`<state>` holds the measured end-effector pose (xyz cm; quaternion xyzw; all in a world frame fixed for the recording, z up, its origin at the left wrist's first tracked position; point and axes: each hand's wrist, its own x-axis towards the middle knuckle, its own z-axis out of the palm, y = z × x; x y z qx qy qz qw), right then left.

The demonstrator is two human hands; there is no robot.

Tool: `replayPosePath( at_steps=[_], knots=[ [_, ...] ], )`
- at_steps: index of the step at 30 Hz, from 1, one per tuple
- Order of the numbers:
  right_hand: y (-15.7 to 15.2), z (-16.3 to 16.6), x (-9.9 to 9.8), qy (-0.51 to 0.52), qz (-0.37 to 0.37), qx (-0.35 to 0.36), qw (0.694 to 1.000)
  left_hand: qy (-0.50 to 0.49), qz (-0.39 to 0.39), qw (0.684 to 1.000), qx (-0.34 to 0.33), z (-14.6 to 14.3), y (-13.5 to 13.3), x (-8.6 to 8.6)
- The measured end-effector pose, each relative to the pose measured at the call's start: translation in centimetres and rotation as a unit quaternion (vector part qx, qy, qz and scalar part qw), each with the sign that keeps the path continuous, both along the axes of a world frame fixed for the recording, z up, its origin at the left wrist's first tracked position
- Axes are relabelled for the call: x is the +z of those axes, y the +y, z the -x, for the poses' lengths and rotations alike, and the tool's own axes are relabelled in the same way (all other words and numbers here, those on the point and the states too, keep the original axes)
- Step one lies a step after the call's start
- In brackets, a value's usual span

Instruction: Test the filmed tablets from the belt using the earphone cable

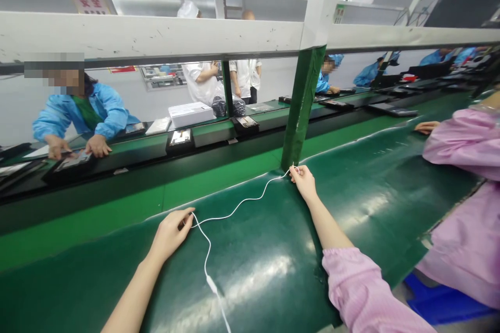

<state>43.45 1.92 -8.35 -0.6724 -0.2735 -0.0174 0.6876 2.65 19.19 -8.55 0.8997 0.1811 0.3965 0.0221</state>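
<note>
Matting of glossy dark green covers the bench [371,187], which runs from lower left to upper right. A green post [302,104] stands at its far edge. A person in a pink coat [461,140] sits at the right, one hand on the bench. Across a second line, a person in a blue coat [89,109] leans over a dark device. The left hand [172,231] rests on the matting, fingers closed on a white cable [250,200]. The right hand [302,181], near the post's foot, pinches the cable's far end. The cable lies slack between them. Another strand runs toward the near edge, carrying a small inline module [211,283].
</note>
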Motion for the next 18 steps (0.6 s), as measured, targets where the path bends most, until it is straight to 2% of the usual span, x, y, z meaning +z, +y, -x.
replayPosePath(
  at_steps=[10,18],
  knots=[
    [0.11,0.14,-0.02,0.013,-0.003,0.003,1.000,-0.002,0.001,1.000,0.001,0.01,0.02,-0.10],
    [0.30,-0.22,-0.03,0.045,-0.055,0.022,0.997,-0.003,0.006,1.000,0.000,0.02,0.18,-0.24]
  ],
)
